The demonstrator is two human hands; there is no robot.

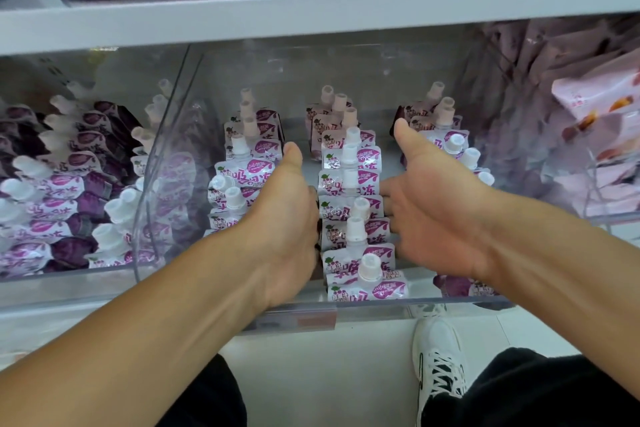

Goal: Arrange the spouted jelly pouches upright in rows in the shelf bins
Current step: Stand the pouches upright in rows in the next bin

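From the head camera, the left hand [287,215] and right hand [429,208], fingers straight and thumbs raised, press either side of the middle row of pouches [353,218] in the clear bin [381,308]. Uneven squeezing could topple that row into neighbouring rows.

I stand in a shop aisle, grey metal shelves [311,7], clear plastic bins [166,163] of identical purple-and-white spouted jelly pouches [356,243], pink snack packets [588,135] alongside
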